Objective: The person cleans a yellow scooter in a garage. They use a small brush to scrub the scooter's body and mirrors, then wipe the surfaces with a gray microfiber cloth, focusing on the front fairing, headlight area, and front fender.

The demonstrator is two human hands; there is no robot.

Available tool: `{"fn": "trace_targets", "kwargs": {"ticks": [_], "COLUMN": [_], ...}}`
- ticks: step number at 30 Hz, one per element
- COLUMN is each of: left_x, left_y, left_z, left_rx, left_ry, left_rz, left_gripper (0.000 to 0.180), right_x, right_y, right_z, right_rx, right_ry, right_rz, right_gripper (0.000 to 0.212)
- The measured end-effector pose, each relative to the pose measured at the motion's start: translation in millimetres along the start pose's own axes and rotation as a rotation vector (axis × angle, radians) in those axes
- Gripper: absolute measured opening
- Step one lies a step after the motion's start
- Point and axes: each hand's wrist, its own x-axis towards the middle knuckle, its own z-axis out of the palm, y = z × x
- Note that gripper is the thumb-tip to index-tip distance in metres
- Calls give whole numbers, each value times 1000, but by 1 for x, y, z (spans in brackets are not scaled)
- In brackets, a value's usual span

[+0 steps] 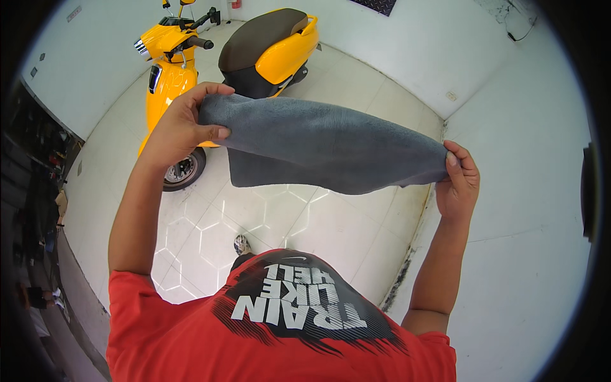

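Holding, two hands: one cloth (pixel 318 137), grey, spanning the space between them, its lower edge sagging. Left hand (pixel 186 122): nearly closed, thumb and fingers pinching the left end. Right hand (pixel 461 175): nearly closed, thumb pressing the right end against the fingers.

Hazards, as judged: each hand is gripping only an end, so a slackening thumb could be letting that side fall toward the floor (pixel 267 219) below, where the cloth might be gathering grit. Beyond the left hand, a yellow scooter (pixel 284 58) is standing; a wide swing that way could be snagging the cloth on its handlebar (pixel 201 42).

Markings: below the hands, a red shirt (pixel 283 337) is bearing large white block lettering, legible, with a small pale emblem. Far beyond the left hand, a wall sign (pixel 74 13) is showing too small for reading. Cloth: showing no visible label.
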Motion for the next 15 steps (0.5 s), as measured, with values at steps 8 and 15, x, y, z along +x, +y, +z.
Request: {"fn": "trace_targets", "kwargs": {"ticks": [8, 15], "left_x": [54, 44], "left_y": [59, 76], "left_z": [-33, -2], "left_rx": [433, 320], "left_ry": [14, 406], "left_rz": [107, 598], "left_gripper": [24, 28], "right_x": [-3, -6], "right_y": [-60, -62], "right_z": [2, 21], "right_rx": [-474, -872], "right_ry": [88, 388], "right_rz": [-314, -467], "right_gripper": [31, 20]}}
